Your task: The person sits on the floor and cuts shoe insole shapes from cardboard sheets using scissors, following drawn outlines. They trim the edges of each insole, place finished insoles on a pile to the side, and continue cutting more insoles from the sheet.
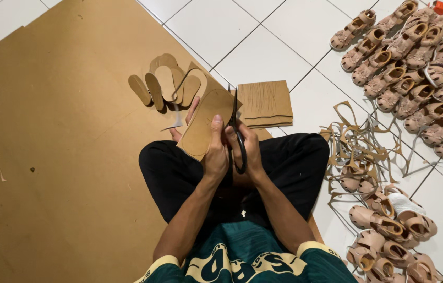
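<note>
The left hand [215, 157] grips a tan sole-shaped board piece [205, 123] over the lap, fingers closed on it. The right hand [247, 152] has its fingers closed through black scissors [238, 141], blades at the piece's edge. Cut soles [163, 86] lie on the brown board [59, 141] beyond.

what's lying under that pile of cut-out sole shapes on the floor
The cut soles rest on the big brown board sheet, which covers white floor tiles. Whatever lies beneath the sheet or inside the pile is hidden.
</note>
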Tool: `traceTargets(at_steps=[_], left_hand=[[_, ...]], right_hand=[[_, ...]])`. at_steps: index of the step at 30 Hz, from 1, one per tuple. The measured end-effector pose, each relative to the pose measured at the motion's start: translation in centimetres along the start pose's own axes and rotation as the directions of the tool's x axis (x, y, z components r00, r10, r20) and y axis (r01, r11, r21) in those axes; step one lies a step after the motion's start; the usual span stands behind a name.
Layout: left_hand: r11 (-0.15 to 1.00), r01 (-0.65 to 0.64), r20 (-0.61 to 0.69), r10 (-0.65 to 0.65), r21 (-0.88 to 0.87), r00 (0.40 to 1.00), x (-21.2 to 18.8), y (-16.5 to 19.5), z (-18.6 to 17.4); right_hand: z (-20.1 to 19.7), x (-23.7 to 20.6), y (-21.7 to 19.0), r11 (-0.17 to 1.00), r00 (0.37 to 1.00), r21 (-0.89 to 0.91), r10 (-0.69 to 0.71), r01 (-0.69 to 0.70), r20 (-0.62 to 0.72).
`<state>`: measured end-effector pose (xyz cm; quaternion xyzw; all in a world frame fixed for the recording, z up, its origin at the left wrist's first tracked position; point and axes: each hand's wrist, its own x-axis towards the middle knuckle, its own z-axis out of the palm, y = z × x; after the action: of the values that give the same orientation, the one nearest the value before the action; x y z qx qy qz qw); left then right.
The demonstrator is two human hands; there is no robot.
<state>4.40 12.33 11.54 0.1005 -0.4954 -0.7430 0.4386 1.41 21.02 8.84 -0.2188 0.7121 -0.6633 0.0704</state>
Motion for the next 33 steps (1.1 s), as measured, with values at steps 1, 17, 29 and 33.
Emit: traceTargets(at_steps=[1,17,29,33], left_hand=[[0.998,0.016,0.006,-0.016,0.055,1.000,-0.1,0.2,0.0],[0.922,0.341,0.181,-0.309,-0.182,0.934,0.7,2.1,-1.6],[0.933,0.338,0.285,-0.294,-0.123,0.913,1.9,2.1,-2.3],[0.903,0.402,0.332,-0.335,-0.155,0.882,2.2,2.2,-2.6]], right_hand=[[-0.1,0.1,-0.1,1.000,1.000,-0.005,0.015,-0.015,-0.005],[-0.9,-0.5,-1.2,0.994,0.995,0.034,0.101,-0.102,0.013],[-1.6,-0.5,-2.4,0.998,0.999,-0.024,0.050,-0.050,0.006],[-1.8,-0.6,-2.5,0.998,0.998,-0.018,0.065,-0.065,0.007]])
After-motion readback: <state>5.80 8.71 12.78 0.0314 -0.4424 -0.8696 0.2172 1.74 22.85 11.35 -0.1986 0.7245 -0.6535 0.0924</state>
